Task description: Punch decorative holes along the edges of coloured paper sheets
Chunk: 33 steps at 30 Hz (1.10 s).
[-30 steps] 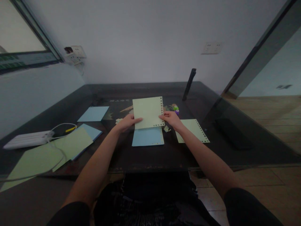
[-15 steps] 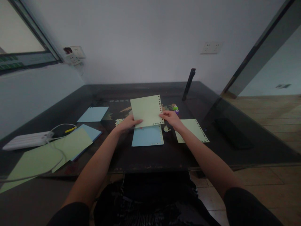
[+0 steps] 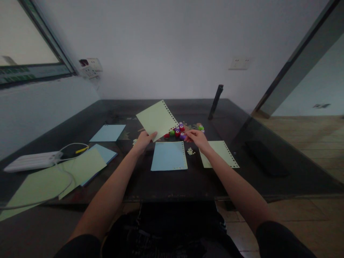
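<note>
My left hand (image 3: 142,140) pinches the lower corner of a pale green sheet (image 3: 156,119) with a punched border and holds it tilted above the dark table (image 3: 166,182). My right hand (image 3: 197,138) is off the sheet, its fingertips at a cluster of small coloured punches (image 3: 177,132); whether it grips one is unclear. Below the hands a blue punched sheet (image 3: 168,156) lies flat. A second green punched sheet (image 3: 224,156) lies under my right wrist, with paper bits (image 3: 190,152) beside it.
To the left lie a white power strip (image 3: 30,161) with its cable, overlapping green and blue sheets (image 3: 80,165), and a lone blue sheet (image 3: 108,132). A dark upright bar (image 3: 215,102) stands at the back. A flat black object (image 3: 266,154) lies at the right.
My right hand let go of the green sheet and dropped to the punches. My left hand swung the sheet up and to the left, uncovering the punches. The camera tipped up slightly.
</note>
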Motion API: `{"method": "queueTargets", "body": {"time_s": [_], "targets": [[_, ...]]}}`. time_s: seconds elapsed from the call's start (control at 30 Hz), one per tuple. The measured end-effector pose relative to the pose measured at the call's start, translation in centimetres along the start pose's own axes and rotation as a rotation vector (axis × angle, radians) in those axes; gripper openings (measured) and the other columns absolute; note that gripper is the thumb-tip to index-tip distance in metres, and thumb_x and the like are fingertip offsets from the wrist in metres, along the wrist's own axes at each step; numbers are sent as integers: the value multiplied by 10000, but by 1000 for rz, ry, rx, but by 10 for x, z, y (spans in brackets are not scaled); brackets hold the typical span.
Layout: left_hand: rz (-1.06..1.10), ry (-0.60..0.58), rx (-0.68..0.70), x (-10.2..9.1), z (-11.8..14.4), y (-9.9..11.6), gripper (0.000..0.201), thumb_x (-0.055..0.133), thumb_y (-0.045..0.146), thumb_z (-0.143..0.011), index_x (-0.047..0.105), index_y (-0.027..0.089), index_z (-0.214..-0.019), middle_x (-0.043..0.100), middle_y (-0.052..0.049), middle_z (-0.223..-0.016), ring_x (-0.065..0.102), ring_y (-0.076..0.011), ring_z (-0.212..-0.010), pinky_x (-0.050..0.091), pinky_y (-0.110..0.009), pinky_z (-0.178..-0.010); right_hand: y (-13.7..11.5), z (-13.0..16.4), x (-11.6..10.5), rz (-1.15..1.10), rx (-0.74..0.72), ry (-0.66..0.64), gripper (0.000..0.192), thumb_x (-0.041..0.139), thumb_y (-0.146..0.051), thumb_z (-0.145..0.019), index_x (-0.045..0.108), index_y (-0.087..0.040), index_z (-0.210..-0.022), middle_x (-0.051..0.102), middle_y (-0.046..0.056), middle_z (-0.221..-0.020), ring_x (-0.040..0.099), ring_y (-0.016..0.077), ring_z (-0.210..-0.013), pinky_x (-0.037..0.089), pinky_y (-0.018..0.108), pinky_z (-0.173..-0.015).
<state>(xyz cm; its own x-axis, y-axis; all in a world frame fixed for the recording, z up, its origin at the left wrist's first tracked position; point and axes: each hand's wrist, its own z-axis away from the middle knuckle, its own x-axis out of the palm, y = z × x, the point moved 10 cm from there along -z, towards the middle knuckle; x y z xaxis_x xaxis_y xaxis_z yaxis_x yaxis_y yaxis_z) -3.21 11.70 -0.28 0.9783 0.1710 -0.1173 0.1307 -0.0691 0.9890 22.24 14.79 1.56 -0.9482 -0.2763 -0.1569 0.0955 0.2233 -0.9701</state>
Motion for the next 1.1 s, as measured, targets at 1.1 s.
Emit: {"method": "queueTargets", "body": {"time_s": [1.1], "targets": [[89,146,15,-7,2,0,329,693,343,-658,677,122,-902,719,-112,-925,666,-225,-772,501,-289,-637,-7,-59,7,721,-133,101,153,557,-244,-794,683,-169,-836,693,67,-848,611,176,-779,452,288,-744]]}}
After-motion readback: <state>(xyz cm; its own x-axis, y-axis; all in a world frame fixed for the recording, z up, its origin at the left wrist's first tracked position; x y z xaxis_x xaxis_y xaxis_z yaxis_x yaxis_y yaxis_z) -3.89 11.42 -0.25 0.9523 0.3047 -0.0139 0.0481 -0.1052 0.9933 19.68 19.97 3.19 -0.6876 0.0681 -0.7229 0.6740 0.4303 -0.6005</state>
